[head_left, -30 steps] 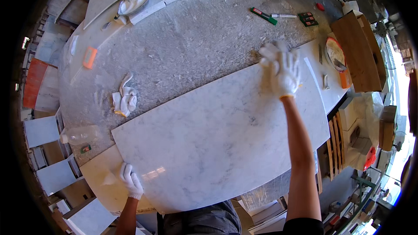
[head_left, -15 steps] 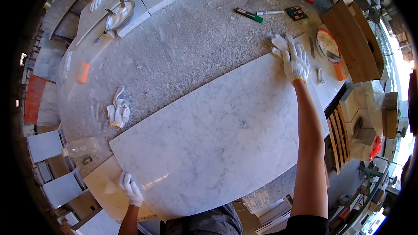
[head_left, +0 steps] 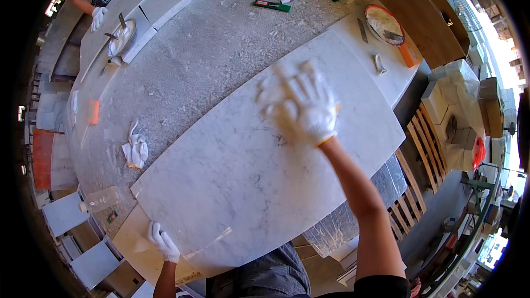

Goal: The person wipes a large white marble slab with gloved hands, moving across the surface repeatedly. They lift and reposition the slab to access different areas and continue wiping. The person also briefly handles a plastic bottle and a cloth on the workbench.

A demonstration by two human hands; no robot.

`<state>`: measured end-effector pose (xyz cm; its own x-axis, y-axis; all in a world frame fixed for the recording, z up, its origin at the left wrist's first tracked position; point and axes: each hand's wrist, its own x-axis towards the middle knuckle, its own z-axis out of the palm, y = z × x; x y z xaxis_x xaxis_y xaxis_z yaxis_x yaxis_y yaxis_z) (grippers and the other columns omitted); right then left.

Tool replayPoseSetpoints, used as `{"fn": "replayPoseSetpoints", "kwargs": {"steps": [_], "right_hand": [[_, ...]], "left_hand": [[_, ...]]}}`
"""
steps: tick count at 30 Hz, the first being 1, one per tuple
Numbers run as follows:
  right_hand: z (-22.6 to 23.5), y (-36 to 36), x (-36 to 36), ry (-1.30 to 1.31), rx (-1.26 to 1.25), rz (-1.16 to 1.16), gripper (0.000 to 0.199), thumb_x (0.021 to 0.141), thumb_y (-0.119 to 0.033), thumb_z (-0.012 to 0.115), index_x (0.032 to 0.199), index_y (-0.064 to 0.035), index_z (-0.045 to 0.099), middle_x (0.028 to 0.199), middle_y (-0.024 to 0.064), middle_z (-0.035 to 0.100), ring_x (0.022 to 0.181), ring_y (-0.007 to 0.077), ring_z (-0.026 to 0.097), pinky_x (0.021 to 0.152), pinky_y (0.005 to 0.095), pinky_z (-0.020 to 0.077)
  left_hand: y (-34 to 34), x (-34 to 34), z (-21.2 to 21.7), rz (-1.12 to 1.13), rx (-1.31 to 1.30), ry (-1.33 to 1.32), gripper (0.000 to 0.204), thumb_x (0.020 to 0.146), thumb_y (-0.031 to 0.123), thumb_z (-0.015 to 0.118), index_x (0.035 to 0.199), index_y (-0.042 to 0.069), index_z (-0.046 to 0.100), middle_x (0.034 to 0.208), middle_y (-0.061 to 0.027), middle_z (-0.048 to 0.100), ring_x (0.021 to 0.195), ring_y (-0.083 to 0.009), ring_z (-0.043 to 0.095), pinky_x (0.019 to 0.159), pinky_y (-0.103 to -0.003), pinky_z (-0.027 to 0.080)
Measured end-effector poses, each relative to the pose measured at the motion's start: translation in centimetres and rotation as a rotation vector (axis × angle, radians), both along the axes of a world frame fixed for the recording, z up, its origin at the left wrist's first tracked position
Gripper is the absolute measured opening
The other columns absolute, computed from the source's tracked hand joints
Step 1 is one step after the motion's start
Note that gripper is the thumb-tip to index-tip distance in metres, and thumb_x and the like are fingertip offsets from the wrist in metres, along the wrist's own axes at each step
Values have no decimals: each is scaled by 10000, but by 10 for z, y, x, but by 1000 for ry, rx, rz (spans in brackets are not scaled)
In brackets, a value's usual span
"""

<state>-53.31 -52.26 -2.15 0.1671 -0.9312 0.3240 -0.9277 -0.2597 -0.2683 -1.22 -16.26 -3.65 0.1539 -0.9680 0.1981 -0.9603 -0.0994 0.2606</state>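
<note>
A large white marble slab (head_left: 237, 165) with grey veins lies slanted across the work table. Over its upper middle my right hand (head_left: 314, 107), in a white knit glove, is smeared by motion. Its fingers spread over a blurred white cloth (head_left: 270, 91) that it presses on the slab. At the slab's lower left edge rests my left hand (head_left: 163, 243), also gloved, fingers stretched out and nothing seen in them. Beneath that hand is a cream-coloured slab (head_left: 135, 232), partly covered by the marble one.
A loose white glove (head_left: 135, 150) and a clear plastic bottle (head_left: 102, 200) lie at left. At upper right are a bowl of white paste (head_left: 385, 25), a scraper blade (head_left: 362, 31) and a cardboard box (head_left: 419, 11). A co-worker's gloved hand (head_left: 98, 17) touches slabs at upper left.
My right hand has swept left and nearer across the slab with the white cloth, away from the far right corner. My left hand stays at the slab's edge. The whole view has shifted somewhat.
</note>
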Motion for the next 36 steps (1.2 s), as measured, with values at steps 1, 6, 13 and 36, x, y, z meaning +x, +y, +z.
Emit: {"fn": "replayPoseSetpoints", "kwargs": {"steps": [1,6,13,36], "right_hand": [[-2,-19,-46,82,79,-184,521,987,-398,529,1448,-156,518,1482,125,496,1429,387,384,1165,545,306],[-20,30,-157,225,103,-513,515,1007,-312,451,1454,-58,478,1476,161,488,1407,392,403,1165,510,317],[28,140,99,-21,368,71,568,977,-465,518,1418,-108,493,1461,134,473,1456,367,344,1216,545,231],[31,263,40,-87,268,-230,587,828,-358,664,1306,-28,580,1342,229,528,1310,478,464,1133,600,352]], "left_hand": [[-6,0,-1,-12,-13,-1,402,1070,243,422,1347,-37,504,1396,-256,439,1237,-384,469,1034,-483,403],[-8,-3,1,-23,-1,5,404,1073,253,417,1351,-30,494,1385,-258,446,1237,-392,468,1052,-492,387],[-6,0,-3,23,-18,41,411,1080,274,410,1348,-26,490,1391,-254,447,1249,-402,467,1072,-504,375],[-8,-3,-3,-32,-37,3,386,1060,209,448,1362,-26,503,1408,-239,457,1276,-391,469,1087,-493,376]]}}
